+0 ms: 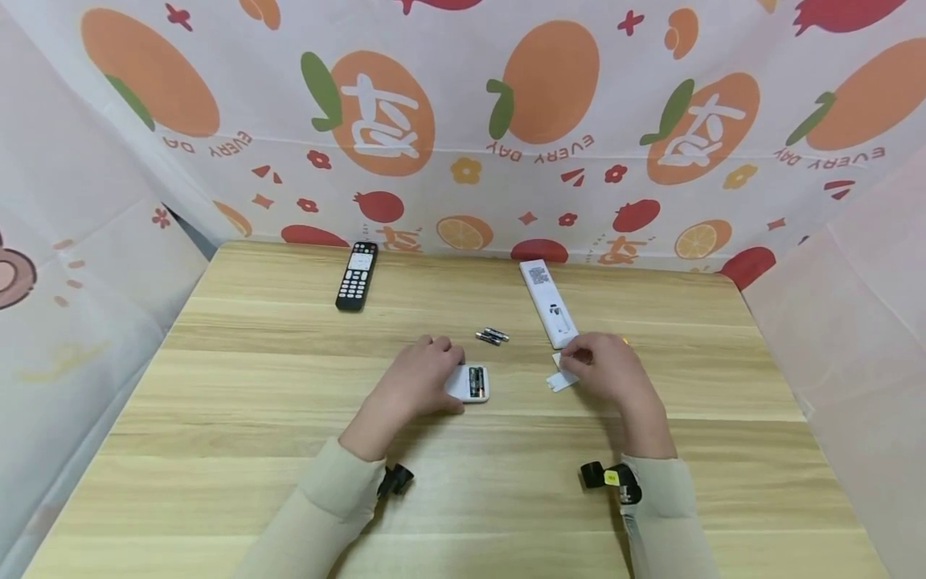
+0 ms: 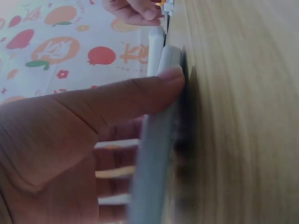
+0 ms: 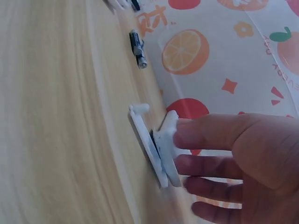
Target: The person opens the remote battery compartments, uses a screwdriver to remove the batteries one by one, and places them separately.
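Note:
My left hand (image 1: 419, 376) grips a white remote control (image 1: 456, 383) by its sides, thumb on the near edge and fingers on the far one. Its back faces up, and two batteries (image 1: 477, 383) sit in the uncovered compartment. In the left wrist view the remote (image 2: 154, 163) is seen edge-on, close to the table. My right hand (image 1: 606, 366) pinches a white battery cover (image 3: 167, 144) between thumb and fingers. Beside it a second white battery cover (image 1: 560, 381) lies on the table; in the right wrist view the two covers are close together.
Two loose batteries (image 1: 492, 336) lie between the hands, farther back. Beyond my right hand a second white remote (image 1: 547, 302) lies back up. A black remote (image 1: 357, 277) rests at the back left of the wooden table (image 1: 492, 482). A fruit-print cloth (image 1: 463, 189) hangs behind.

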Motion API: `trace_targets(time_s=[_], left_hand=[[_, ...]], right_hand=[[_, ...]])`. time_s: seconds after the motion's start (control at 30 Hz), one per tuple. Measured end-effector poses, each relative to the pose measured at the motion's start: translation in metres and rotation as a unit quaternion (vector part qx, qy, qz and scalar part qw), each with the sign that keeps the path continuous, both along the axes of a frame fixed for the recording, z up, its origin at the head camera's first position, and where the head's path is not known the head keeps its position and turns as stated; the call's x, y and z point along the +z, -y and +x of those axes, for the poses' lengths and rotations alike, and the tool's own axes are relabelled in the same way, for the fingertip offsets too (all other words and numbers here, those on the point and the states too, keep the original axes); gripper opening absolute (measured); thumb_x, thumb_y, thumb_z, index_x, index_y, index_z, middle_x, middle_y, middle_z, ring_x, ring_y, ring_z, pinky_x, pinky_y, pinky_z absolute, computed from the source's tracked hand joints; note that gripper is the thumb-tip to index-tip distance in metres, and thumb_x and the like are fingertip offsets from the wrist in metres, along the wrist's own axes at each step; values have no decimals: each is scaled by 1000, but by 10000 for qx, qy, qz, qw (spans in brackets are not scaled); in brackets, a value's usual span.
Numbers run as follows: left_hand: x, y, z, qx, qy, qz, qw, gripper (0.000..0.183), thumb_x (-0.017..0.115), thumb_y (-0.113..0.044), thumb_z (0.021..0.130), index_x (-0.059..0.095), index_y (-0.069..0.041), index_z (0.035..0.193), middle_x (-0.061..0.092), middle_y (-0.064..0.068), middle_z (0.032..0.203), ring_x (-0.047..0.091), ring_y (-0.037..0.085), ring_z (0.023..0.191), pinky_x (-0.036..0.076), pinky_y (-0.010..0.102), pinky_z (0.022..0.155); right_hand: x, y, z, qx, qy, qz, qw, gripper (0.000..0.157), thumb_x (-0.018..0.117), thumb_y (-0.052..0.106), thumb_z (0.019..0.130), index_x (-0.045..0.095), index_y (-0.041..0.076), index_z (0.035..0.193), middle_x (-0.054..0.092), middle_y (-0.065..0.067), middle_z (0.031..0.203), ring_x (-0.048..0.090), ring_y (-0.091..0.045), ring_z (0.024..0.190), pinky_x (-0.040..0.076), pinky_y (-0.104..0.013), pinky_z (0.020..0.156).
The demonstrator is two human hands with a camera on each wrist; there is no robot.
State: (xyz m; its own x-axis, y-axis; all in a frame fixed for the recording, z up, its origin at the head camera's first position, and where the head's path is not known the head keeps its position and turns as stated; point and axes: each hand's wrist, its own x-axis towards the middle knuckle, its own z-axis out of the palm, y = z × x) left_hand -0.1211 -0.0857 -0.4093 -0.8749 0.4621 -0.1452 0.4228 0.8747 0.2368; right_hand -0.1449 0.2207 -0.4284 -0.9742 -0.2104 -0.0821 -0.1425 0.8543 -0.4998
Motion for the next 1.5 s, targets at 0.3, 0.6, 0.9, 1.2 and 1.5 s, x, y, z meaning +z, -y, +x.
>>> trace_targets(time_s=[0.3, 0.6, 0.9, 1.2, 1.5], left_hand=[[-8, 0, 0, 405, 85, -4, 9991, 68, 88, -54, 67, 65, -14, 117, 59, 10, 118, 54, 30, 104, 50, 50, 81], [-5, 5, 0, 381, 293, -6, 9988, 73, 89, -49, 68, 61, -15, 125, 57, 12, 121, 54, 30, 103, 51, 49, 78], [-11, 7, 0, 308, -13, 143, 9994, 70, 87, -52, 68, 63, -15, 122, 61, 10, 115, 56, 28, 97, 52, 47, 73], [-11, -1, -1, 373, 72, 114, 9992, 72, 87, -51, 69, 61, -13, 124, 59, 11, 118, 55, 30, 101, 52, 48, 74], [-14, -2, -1, 400, 116, 216, 9989, 70, 87, -53, 68, 62, -13, 120, 60, 9, 116, 54, 27, 94, 51, 43, 71]], right_hand=[[3, -35, 2, -1263, 60, 233, 9917, 42, 68, 31, 91, 63, 9, 126, 56, -22, 121, 53, -39, 108, 45, -55, 89], [-5, -49, -1, -1548, 795, 152, 9846, 59, 68, 25, 93, 45, 8, 145, 58, -24, 122, 54, -37, 105, 44, -53, 89], [20, -24, 1, -918, 185, -749, 9928, 47, 64, 20, 96, 53, 12, 140, 60, -14, 104, 57, -27, 89, 50, -32, 66], [38, 37, 11, -302, -786, -3419, 9360, 41, 71, 11, 92, 60, 13, 131, 61, -12, 107, 64, -22, 93, 56, -22, 71], [48, 83, 32, -72, -843, -3586, 9296, 32, 71, 2, 90, 59, -2, 119, 66, -17, 106, 71, -27, 91, 57, -21, 74]])
